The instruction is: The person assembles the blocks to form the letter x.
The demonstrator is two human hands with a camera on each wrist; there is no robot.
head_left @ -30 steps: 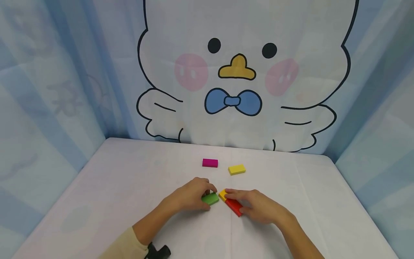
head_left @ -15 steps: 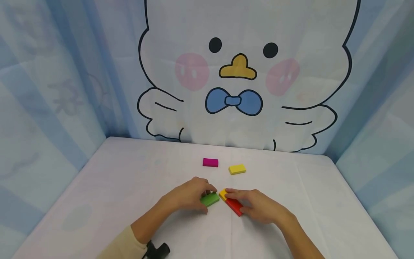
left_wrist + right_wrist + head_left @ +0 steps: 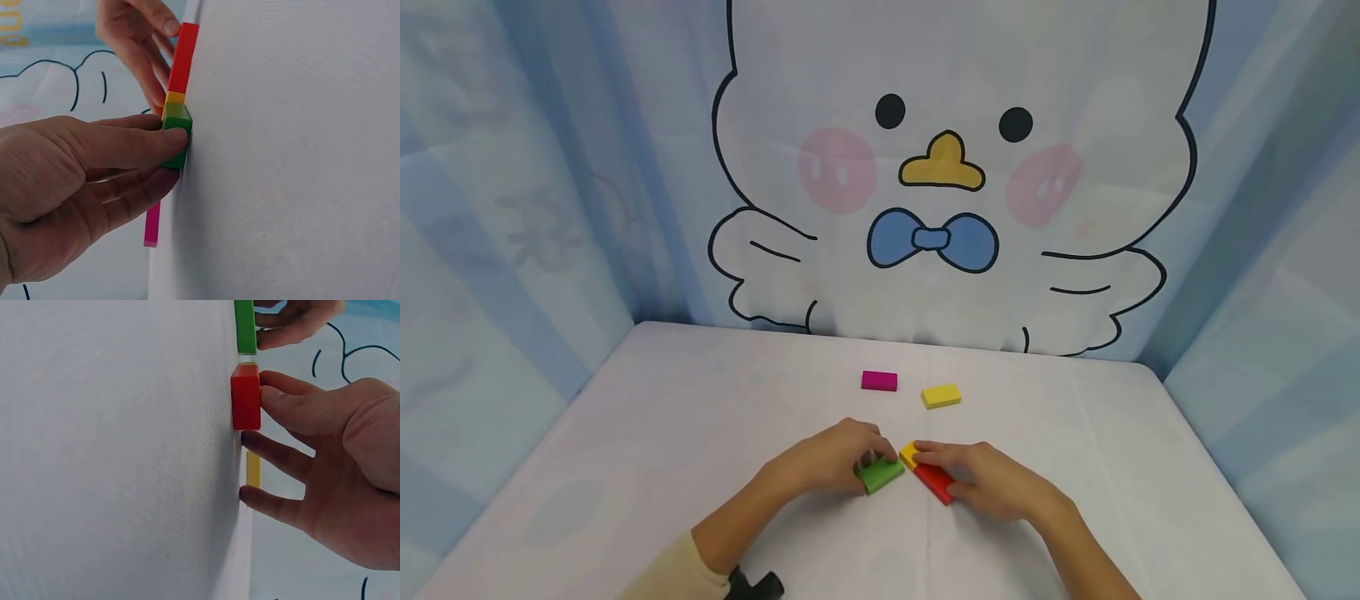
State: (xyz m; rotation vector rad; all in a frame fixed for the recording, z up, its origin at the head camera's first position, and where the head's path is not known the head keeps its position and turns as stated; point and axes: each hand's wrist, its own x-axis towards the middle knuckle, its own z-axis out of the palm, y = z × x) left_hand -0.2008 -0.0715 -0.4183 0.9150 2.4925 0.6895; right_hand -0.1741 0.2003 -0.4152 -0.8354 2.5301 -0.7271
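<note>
In the head view, my left hand [image 3: 838, 457] pinches a green block [image 3: 881, 476] lying on the white table. Its thumb [image 3: 176, 136] presses the block's near face in the left wrist view, fingers behind. My right hand [image 3: 996, 479] holds a red block [image 3: 935, 482] with the thumb low on its side. An orange-yellow block [image 3: 908, 453] sits against the red one's far end, partly covered by the right fingertips. These two form a slanting row, and the green block's far right corner lies close beside the orange-yellow one.
Farther back on the table [image 3: 715, 417] lie a magenta block [image 3: 879, 381] and a yellow block [image 3: 941, 396]. A black object [image 3: 756, 586] shows by the left sleeve [image 3: 681, 571]. Printed curtains [image 3: 955, 292] enclose the table's back and sides.
My left thumb has come off the green block's near side and settled at its left end. The green block has turned slightly and shifted toward me. The right hand stays put; the view shifts a little.
</note>
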